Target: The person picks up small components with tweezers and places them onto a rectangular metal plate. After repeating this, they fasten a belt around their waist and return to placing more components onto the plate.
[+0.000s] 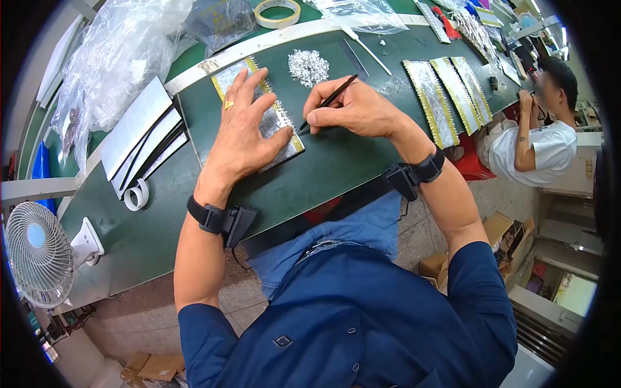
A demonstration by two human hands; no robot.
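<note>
My left hand (pixel 244 132) lies with fingers spread on a flat grey-and-yellow panel (pixel 282 115), whose right edge carries a row of small pale teeth. Much of the panel is hidden beneath that hand. In my right hand (pixel 365 111) are slim black tweezers (pixel 340 90), gripped like a pen. Their tips point down toward the panel's toothed edge, near its lower right corner; whether they hold a piece is too small to tell. Just beyond both hands sits a small heap of clear bits (pixel 308 68).
Three toothed panels (pixel 432 103) lie at the right. Dark-edged sheets (pixel 139 139) and a white tape roll (pixel 136 194) sit at the left, near a fan (pixel 39 252). Plastic bags (pixel 123 71) and yellowish tape (pixel 277 13) lie beyond a raised strip. Another person (pixel 537 139) sits at right.
</note>
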